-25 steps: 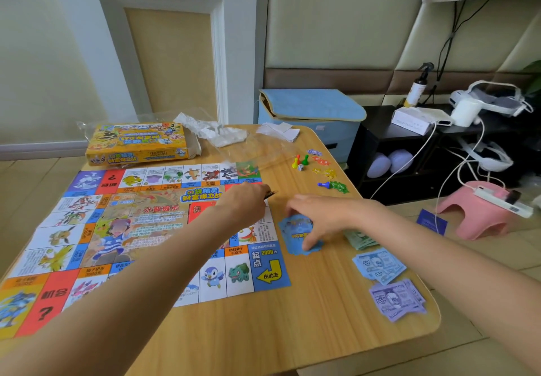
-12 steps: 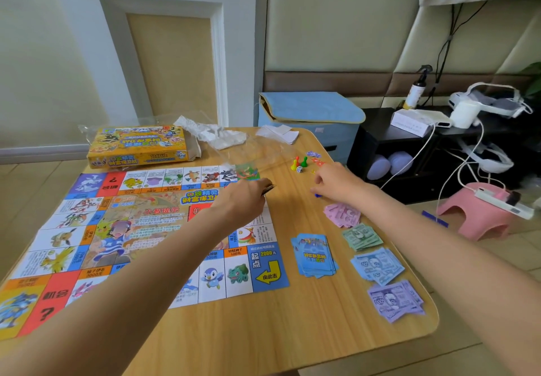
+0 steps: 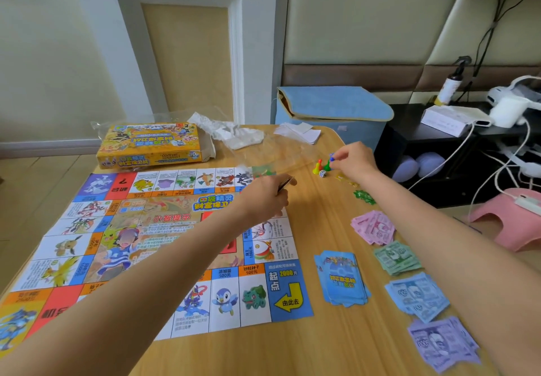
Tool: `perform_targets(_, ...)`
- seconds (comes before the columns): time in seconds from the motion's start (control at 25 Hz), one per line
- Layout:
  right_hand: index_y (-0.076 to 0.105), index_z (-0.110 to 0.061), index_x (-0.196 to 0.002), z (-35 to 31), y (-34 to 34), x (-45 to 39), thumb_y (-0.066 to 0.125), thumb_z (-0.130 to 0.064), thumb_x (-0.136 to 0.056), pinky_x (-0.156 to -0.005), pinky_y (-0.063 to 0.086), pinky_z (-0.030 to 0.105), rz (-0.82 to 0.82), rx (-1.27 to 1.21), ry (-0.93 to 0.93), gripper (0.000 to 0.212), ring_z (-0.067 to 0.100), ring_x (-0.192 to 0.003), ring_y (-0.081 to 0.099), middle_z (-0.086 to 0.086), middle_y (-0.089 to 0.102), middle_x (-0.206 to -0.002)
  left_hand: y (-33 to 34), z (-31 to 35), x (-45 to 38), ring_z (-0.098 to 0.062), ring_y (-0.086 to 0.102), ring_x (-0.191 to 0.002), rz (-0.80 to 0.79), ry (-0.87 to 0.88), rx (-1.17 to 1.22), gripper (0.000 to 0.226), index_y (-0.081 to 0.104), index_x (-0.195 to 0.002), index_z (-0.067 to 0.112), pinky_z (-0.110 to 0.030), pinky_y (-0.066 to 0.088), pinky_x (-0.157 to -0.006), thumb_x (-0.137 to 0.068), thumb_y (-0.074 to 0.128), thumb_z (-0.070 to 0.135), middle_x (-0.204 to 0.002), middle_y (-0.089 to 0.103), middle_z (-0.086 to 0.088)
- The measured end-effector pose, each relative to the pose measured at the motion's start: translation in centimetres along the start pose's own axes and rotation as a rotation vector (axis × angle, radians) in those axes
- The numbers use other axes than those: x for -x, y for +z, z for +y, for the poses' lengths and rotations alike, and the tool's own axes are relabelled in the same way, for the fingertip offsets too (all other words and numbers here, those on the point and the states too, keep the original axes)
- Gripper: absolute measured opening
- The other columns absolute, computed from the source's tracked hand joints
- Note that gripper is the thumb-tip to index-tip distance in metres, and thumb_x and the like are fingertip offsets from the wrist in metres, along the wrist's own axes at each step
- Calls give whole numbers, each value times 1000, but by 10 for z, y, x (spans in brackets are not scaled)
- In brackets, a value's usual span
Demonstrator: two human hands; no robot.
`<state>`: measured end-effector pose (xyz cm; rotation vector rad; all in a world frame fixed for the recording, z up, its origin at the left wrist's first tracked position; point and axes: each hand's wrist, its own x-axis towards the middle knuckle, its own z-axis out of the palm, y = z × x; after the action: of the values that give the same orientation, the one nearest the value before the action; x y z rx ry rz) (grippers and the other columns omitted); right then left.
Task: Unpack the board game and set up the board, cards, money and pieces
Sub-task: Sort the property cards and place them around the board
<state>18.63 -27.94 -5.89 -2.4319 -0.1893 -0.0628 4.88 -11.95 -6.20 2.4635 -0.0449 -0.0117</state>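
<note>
While the left hand (image 3: 268, 192) pinches a thin dark object over the unfolded board (image 3: 164, 246), the right hand (image 3: 352, 163) pinches a blue pawn (image 3: 331, 157) beside the other pawns (image 3: 320, 166), with card stack (image 3: 342, 280) and money piles (image 3: 398, 257) nearby.

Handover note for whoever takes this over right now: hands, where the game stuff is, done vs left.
Right hand pinches a small blue pawn beside the red, yellow and green pawns and white die.
Left hand grips a thin dark item over the board's far right edge; what it is I cannot tell.
Done: paper game board unfolded; blue card stack beside it; pink, green, blue and purple money piles laid out.
Left: set the pawns at start, sort the green plastic tokens, clear the yellow box.
</note>
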Motion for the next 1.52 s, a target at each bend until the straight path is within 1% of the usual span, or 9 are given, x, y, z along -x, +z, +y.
perform_targets(0.16,72,-4,-97,13,18,-10,68,-8,-82,-77,41,26,-1,79,49,16,24,-114,53,13,63,-118,-2,-7,-8,-21,66,-74,45,-58,145,37,49,-128,13,-26,52,-65,-95,33,4,-103,67,-14)
perform_targets(0.4,66,-6,-103,9,11,-1,66,-13,-84,-79,44,26,73,34,45,20,22,-113,54,11,62,-116,-3,-2,-8,-16,61,-66,129,-232,763,29,47,-123,9,-22,52,-61,-98,36,2,-90,64,-11)
perform_targets(0.56,59,-15,-105,-38,-18,42,72,-31,-79,-77,41,20,-86,-74,-385,33,11,-103,54,-3,59,-108,-19,4,-4,-13,52,-55,61,-439,1324,12,53,-97,6,-20,47,-50,-97,41,4,-72,58,-8)
perform_targets(0.68,46,-25,-116,-74,-18,85,81,-37,-68,-89,38,19,-471,92,-640,60,1,-101,49,-9,47,-125,-24,15,12,-9,51,-45,-89,-448,1319,18,54,-81,8,-17,45,-44,-95,44,8,-59,55,-3)
perform_targets(0.8,43,-20,-111,-80,-4,105,83,-31,-66,-66,39,14,-451,134,-735,62,-5,-70,45,-10,45,-105,-30,20,29,-11,56,-55,-156,-392,1330,22,54,-73,8,-20,50,-53,-93,44,8,-60,56,-4)
perform_targets(1.04,51,-22,-111,-90,7,111,77,-31,-74,-75,42,8,-558,-79,-701,46,-3,-88,52,-13,55,-105,-46,0,48,-11,48,-58,-30,-424,1356,14,54,-84,7,-20,43,-51,-93,44,4,-71,51,-6)
perform_targets(1.12,54,-30,-112,-91,10,85,70,-38,-79,-87,43,18,-486,-69,-601,37,3,-106,52,-7,57,-120,-55,-12,47,-9,43,-50,78,-474,1336,15,54,-89,9,-17,36,-41,-94,42,2,-68,49,-5)
perform_targets(1.28,48,-11,-130,-83,32,36,58,-12,-89,-93,39,30,-301,385,-467,42,21,-118,48,5,47,-136,-78,-35,45,-10,37,-53,227,-500,1318,19,56,-102,8,-15,32,-39,-94,40,0,-72,45,-6)
perform_targets(1.52,63,-5,-98,-62,67,25,48,-7,-93,-81,44,30,-153,380,-445,15,24,-94,56,11,61,-106,-84,-56,31,-10,38,-55,264,-533,1314,17,57,-102,5,-16,33,-39,-94,43,1,-73,46,-6)
